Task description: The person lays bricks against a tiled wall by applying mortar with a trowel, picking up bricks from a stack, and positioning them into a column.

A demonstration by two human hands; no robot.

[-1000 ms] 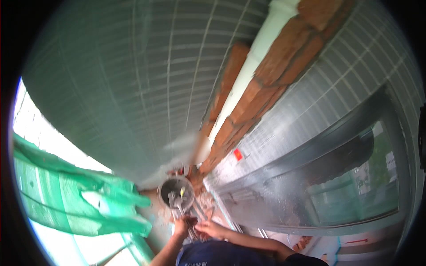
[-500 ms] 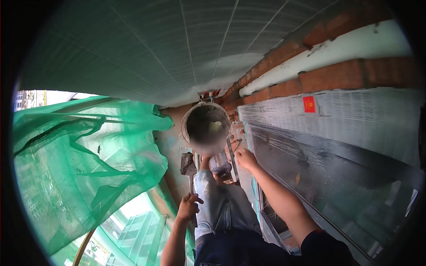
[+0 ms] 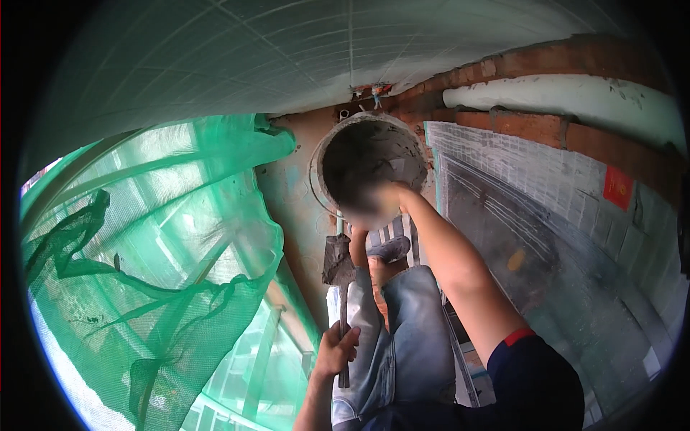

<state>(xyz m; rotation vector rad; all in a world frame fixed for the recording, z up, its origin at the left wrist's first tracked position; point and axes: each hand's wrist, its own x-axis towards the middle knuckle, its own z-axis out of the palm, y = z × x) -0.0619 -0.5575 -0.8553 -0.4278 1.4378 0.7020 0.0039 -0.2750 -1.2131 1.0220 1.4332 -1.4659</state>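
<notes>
My left hand is closed round the handle of a mason's trowel. The tool points away from me, and a dark grey clump of what looks like mortar covers its blade. Ahead of my feet is a round bucket, its inner wall coated in grey and its mouth facing me. My right hand reaches over the near right part of its mouth. A blurred patch hides the fingers there, so I cannot tell whether they grip anything.
Green mesh netting hangs on the left over a frame. To the right, a film-wrapped window stands below brickwork and a white pipe. A pale panelled surface spans the top. My slippered foot rests on slats.
My right hand has moved from beside the bucket to its mouth. The bucket now appears larger and higher in view. The trowel stays in my left hand.
</notes>
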